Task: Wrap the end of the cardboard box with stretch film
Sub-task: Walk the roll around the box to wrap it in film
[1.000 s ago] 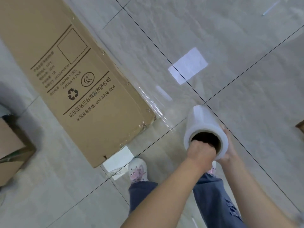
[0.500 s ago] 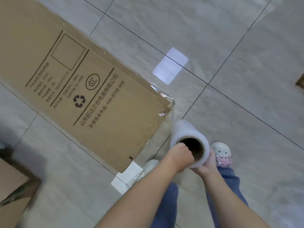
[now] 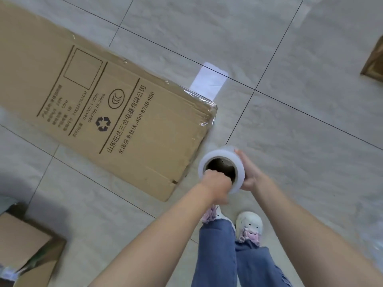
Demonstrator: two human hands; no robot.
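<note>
Since a moment ago the stretch film roll (image 3: 221,169) has swung round the box's near corner and now sits off the end face, lower against the floor (image 3: 290,141) tiles, with both feet showing below it.

Far left, a second, smaller carton (image 3: 24,245) pokes in at the bottom corner of the floor. Next along, the long cardboard box (image 3: 103,112) lies flat on the tiles, printed side up, running from the upper left down to its end near the middle. Shiny film (image 3: 207,108) already hugs that end's upper corner, crinkled over the edge.

Now the hands. The left hand (image 3: 217,181) comes in on a straight forearm from the bottom, fingers tucked down into the roll's open cardboard core, gripping its rim. Just right of it, the right hand (image 3: 249,172) cups the roll's outer side, fingers lying along the white film, wrist bent inward.

Below them, jeans (image 3: 217,255) and white shoes (image 3: 248,226). Far right edge, a brown corner of another box (image 3: 374,61).
</note>
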